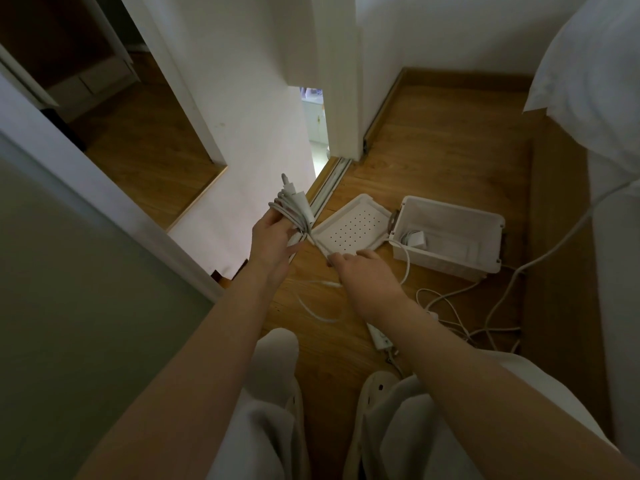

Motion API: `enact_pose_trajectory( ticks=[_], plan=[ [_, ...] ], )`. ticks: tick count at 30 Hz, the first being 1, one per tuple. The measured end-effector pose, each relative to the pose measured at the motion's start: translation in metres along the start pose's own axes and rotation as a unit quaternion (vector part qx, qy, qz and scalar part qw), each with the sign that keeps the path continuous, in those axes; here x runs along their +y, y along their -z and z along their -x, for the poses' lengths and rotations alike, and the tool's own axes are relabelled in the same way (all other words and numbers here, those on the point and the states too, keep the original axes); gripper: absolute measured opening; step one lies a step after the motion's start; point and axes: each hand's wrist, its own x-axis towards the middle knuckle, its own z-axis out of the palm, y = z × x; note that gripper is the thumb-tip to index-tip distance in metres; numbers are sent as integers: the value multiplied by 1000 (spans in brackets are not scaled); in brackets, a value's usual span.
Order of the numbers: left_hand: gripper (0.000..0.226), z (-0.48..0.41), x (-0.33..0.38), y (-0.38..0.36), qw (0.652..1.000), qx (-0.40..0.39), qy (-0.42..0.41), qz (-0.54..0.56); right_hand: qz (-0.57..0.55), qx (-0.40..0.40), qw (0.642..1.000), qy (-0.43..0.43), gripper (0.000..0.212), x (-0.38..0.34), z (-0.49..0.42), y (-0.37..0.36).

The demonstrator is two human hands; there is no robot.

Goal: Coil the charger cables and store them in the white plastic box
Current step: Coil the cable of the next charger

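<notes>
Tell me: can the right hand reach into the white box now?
Probably yes: the box stands open beside the right hand, lid folded away, though that hand pinches a cable strand.

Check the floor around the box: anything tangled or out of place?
Yes. Loose white cables lie tangled on the floor right of the right hand, not yet coiled. One cable trails out over the white box rim. The coil in the left hand looks tidy.

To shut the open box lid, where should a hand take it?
Take the lid by its free rim, opposite the hinge on the white box, coming from the left: it lies flat, inside up, so that rim is probably the easiest lip.
</notes>
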Motion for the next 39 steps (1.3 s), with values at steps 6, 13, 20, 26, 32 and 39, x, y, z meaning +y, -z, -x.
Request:
enact_pose_trajectory(
  ticks=[6,13,20,26,32,39],
  plan=[
    [19,-10,-4,5,994,63,-76,-52,90,29,995,23,51,-3,0,5],
    [23,-21,-21,11,935,72,-129,-322,110,28,993,1,42,8,4,19],
    [42,-12,-32,20,630,-104,-164,-752,108,27,994,-17,27,15,5,22],
    [37,2,-28,9,601,-280,-189,-724,53,35,996,-69,12,35,6,22],
    [30,12,-15,-3,738,-383,-126,-541,-146,56,976,-149,19,45,5,12],
    [33,14,-2,6,883,-343,-41,-318,-291,90,940,-151,35,37,1,9]
  ],
)
